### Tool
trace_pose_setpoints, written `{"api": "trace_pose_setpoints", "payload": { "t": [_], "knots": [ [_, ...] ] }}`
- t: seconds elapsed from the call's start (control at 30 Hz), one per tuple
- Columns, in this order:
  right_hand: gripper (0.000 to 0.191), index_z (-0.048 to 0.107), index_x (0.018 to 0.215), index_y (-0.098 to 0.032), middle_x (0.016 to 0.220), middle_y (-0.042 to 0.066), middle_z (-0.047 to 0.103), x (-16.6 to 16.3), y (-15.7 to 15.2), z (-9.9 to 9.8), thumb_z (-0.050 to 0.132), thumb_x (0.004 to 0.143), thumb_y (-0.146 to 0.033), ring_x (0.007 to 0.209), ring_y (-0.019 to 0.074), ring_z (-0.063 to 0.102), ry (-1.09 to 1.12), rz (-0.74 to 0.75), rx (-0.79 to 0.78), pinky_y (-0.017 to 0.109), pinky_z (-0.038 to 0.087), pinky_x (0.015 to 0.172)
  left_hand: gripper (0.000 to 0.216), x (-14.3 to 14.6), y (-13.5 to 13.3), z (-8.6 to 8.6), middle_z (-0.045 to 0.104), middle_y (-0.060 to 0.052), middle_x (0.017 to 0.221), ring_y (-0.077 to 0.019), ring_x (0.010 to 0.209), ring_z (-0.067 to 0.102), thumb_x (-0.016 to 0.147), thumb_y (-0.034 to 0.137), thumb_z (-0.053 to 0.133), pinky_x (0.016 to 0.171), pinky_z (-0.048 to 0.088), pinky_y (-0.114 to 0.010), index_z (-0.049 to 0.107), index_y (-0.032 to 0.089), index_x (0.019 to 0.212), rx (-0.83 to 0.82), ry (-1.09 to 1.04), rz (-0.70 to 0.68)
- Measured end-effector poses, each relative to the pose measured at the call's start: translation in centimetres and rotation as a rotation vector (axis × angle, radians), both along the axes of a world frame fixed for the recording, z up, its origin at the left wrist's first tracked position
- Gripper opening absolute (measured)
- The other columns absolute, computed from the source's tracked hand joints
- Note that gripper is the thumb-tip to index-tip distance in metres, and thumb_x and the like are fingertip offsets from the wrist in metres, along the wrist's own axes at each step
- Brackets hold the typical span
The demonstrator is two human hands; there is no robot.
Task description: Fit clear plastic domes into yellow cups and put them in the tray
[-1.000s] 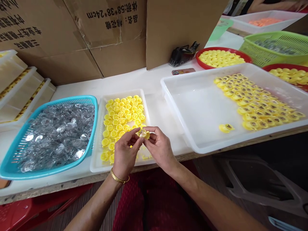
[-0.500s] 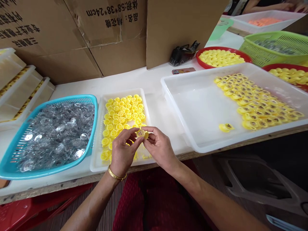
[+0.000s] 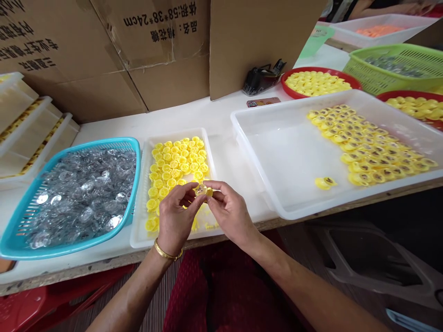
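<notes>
Holding one small yellow cap (image 3: 202, 190) between both hands was the state logged in the head view, the only view. The left hand (image 3: 175, 216) pinched it from the left with thumb and forefinger, and the right hand (image 3: 230, 212) did the same from the right. Both pinches were closed to the cap's width, with the other fingers curled loosely. The cap sat at the fingertips, not in either palm, and lay midway between the hands. Judgement: an edge grip like this leaves its top face open to sight and touch. That face looked glossy, but whether a clear piece lay on it could not be told. The cap hung above the near end of the small tray (image 3: 138, 233), just clear of the loose caps (image 3: 176, 161) in it. Supply lay close on the left: the small tray, and touching its left side the blue basket (image 3: 135, 184) of clear discs (image 3: 83, 193). The big tray (image 3: 273, 203) stood to the right, near the right hand. It held rowed pieces (image 3: 374, 147) at its far end and one stray (image 3: 325, 183) apart from them. Judgement: this layout puts each bin beside the hand that reaches for it. Boxes (image 3: 155, 60) walled the back of the table (image 3: 180, 120). Further right sat a red bowl (image 3: 320, 70) of caps and a green basket (image 3: 398, 50).
</notes>
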State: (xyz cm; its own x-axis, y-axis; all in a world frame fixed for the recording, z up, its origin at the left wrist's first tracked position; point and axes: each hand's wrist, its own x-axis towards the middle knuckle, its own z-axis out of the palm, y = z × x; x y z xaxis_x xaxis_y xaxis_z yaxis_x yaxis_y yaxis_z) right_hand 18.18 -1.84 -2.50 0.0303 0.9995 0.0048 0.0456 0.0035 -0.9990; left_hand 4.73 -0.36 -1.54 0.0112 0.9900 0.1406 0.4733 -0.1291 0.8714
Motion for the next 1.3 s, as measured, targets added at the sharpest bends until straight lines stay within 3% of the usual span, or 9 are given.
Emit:
{"api": "trace_pose_setpoints", "payload": {
  "t": [0.3, 0.47, 0.73, 0.93, 1.03, 1.2, 1.3],
  "knots": [
    [0.025, 0.058, 0.110, -0.019, 0.111, 0.009, 0.067, 0.1, 0.4, 0.0, 0.059, 0.085, -0.024, 0.093, 0.0192, 0.068, 0.057, 0.011, -0.045, 0.034, 0.056, 0.083, 0.020, -0.5, 0.9, 1.2, 0.063, 0.001, 0.069, -0.0086, 0.057, 0.056, 0.078, 0.031, 0.069, 0.056, 0.048, -0.021, 0.069, 0.018, 0.093, 0.106, 0.136, -0.073],
    [0.025, 0.058, 0.110, -0.020, 0.113, 0.008, 0.066, 0.2, 0.5, -0.2, 0.058, 0.084, -0.021, 0.095, 0.0190, 0.068, 0.054, 0.015, -0.029, 0.036, 0.055, 0.087, 0.022, -0.8, 1.3, 1.4, 0.066, 0.000, 0.071, -0.0094, 0.057, 0.058, 0.076, 0.031, 0.070, 0.057, 0.049, -0.021, 0.069, 0.017, 0.093, 0.062, 0.121, -0.050],
    [0.026, 0.059, 0.110, -0.020, 0.117, 0.008, 0.065, 0.2, 0.6, 0.2, 0.059, 0.084, -0.022, 0.102, 0.0197, 0.065, 0.045, 0.018, -0.020, 0.035, 0.054, 0.090, 0.030, -0.8, 1.7, 1.0, 0.063, -0.001, 0.063, -0.0103, 0.054, 0.057, 0.072, 0.038, 0.072, 0.047, 0.046, -0.020, 0.070, 0.014, 0.091, -0.268, -0.306, -0.048],
    [0.025, 0.060, 0.109, -0.022, 0.118, 0.007, 0.065, 0.2, 0.6, 0.5, 0.058, 0.084, -0.021, 0.107, 0.0193, 0.063, 0.032, 0.018, 0.004, 0.033, 0.055, 0.089, 0.028, -1.0, 1.9, 1.0, 0.060, 0.000, 0.056, -0.0099, 0.050, 0.054, 0.071, 0.038, 0.073, 0.044, 0.045, -0.020, 0.070, 0.014, 0.086, -0.314, -0.396, -0.053],
    [0.025, 0.060, 0.109, -0.021, 0.117, 0.007, 0.065, 0.2, 0.6, 0.5, 0.058, 0.084, -0.021, 0.104, 0.0190, 0.064, 0.038, 0.019, 0.014, 0.034, 0.055, 0.089, 0.029, -0.9, 1.7, 1.0, 0.062, 0.000, 0.060, -0.0104, 0.052, 0.056, 0.072, 0.038, 0.072, 0.046, 0.046, -0.021, 0.069, 0.015, 0.088, -0.269, -0.326, -0.052],
    [0.026, 0.061, 0.110, -0.019, 0.112, 0.009, 0.068, 0.2, 0.6, 0.4, 0.059, 0.084, -0.022, 0.095, 0.0191, 0.067, 0.043, 0.013, 0.001, 0.037, 0.055, 0.088, 0.023, -0.8, 1.2, 1.4, 0.062, 0.000, 0.068, -0.0100, 0.058, 0.056, 0.076, 0.034, 0.070, 0.055, 0.047, -0.022, 0.068, 0.018, 0.092, 0.033, 0.066, -0.060],
    [0.027, 0.062, 0.110, -0.019, 0.113, 0.009, 0.068, 0.2, 0.6, 0.3, 0.061, 0.083, -0.022, 0.095, 0.0197, 0.068, 0.064, 0.012, -0.019, 0.038, 0.055, 0.088, 0.020, -0.9, 1.1, 1.7, 0.061, 0.001, 0.066, -0.0088, 0.055, 0.054, 0.079, 0.033, 0.068, 0.055, 0.046, -0.021, 0.068, 0.018, 0.091, 0.142, 0.177, -0.096]
  ]
}}
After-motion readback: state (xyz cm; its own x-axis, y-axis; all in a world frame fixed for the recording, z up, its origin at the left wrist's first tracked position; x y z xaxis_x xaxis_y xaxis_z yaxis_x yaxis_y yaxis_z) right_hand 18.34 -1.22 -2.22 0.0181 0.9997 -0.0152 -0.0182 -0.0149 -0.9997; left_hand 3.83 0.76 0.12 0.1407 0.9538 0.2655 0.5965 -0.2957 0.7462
